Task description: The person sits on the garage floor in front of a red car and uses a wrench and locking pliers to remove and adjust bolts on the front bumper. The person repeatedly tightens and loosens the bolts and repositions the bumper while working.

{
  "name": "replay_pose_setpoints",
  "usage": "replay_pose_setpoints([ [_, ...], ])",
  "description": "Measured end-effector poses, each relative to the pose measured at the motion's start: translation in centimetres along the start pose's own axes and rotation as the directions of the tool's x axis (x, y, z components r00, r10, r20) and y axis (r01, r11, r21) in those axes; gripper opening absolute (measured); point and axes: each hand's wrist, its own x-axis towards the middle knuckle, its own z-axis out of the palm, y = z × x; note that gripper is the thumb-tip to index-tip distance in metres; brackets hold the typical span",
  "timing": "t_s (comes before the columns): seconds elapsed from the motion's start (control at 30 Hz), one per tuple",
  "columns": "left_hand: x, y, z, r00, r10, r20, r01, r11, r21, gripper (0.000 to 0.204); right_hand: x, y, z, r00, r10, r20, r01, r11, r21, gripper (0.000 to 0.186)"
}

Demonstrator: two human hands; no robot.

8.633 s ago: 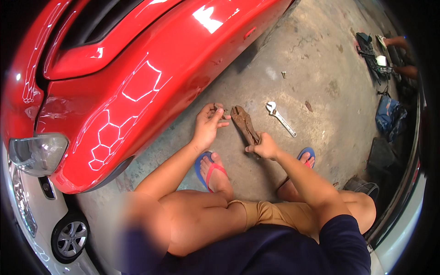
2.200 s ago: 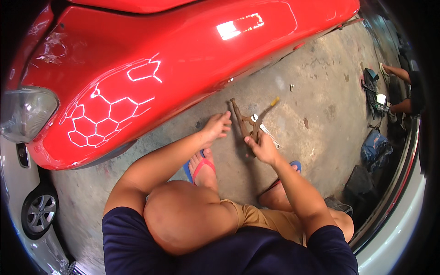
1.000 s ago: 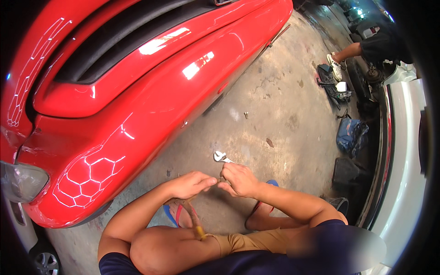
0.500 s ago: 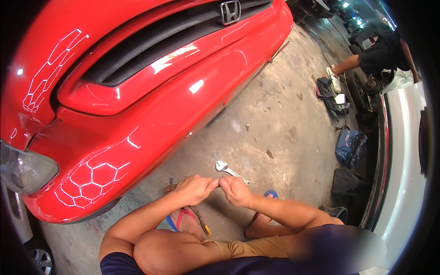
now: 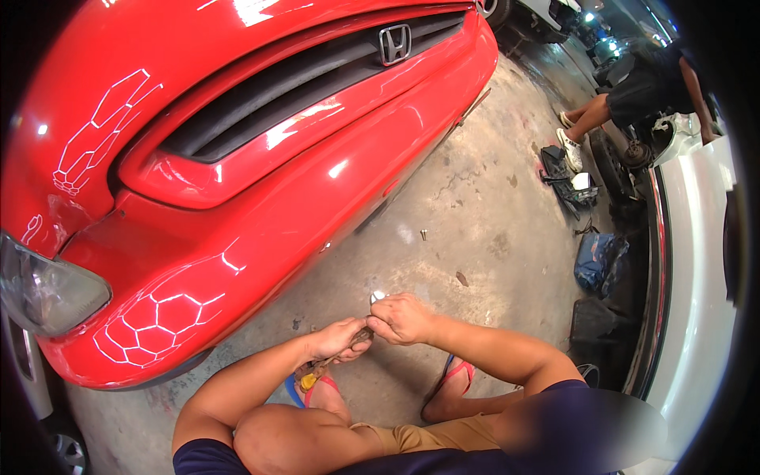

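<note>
My left hand [image 5: 336,339] is closed, palm side partly up, around a worn brownish tool with a yellow part [image 5: 310,381]. The tool looks like pliers, but my fingers hide much of it. Its yellow part shows below my left wrist, over the sandalled foot. My right hand [image 5: 402,319] is closed with its knuckles up, and its fingertips meet the left fingers at the tool's end. Whatever it pinches is too small to make out. An adjustable wrench [image 5: 378,296] lies on the floor beyond, mostly covered by my right hand.
A red car's front bumper [image 5: 317,210] fills the left side. Small bolts [image 5: 423,235] lie on the concrete floor. To the right are a blue bag [image 5: 599,261], a dark plastic part [image 5: 571,190] and a white car panel [image 5: 697,261]. Another person [image 5: 649,91] stands at the far right.
My hands were fingertip to fingertip; now the right overlaps the left fingers, covering most of the wrench. The yellow-ended tool has shifted left and up. The other person's legs have moved.
</note>
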Motion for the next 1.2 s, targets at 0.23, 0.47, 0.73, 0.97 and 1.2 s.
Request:
replay_pose_setpoints([
  [0.23, 0.3, 0.0, 2.2, 0.727, 0.523, -0.446, 0.151, 0.512, 0.846, 0.068, -2.2, -2.1, 4.8, 0.843, 0.475, -0.252, -0.415, 0.873, 0.256, 0.036],
  [0.47, -1.0, 1.6, -0.2, 0.900, 0.289, -0.327, 0.113, 0.571, 0.813, 0.066, -2.5, -2.0, 2.7, 0.972, 0.215, -0.096, -0.219, 0.975, -0.027, 0.035],
  [0.73, 0.4, -0.4, -2.3, 0.963, 0.166, -0.213, -0.021, 0.832, 0.554, 0.054, 1.3, 0.5, -0.2, 0.986, -0.098, 0.138, 0.103, 0.994, -0.026, 0.036],
  [0.97, -0.6, -0.8, 1.6, 0.715, 0.511, -0.476, 0.345, 0.334, 0.877, 0.059, -2.7, -3.2, 6.9, 0.842, 0.516, -0.156, -0.444, 0.828, 0.342, 0.042],
  [1.2, -1.8, 0.6, 1.7, 0.807, 0.460, -0.370, 0.300, 0.220, 0.928, 0.056, -3.8, -4.7, 9.2, 0.720, 0.693, 0.040, -0.658, 0.663, 0.356, 0.047],
])
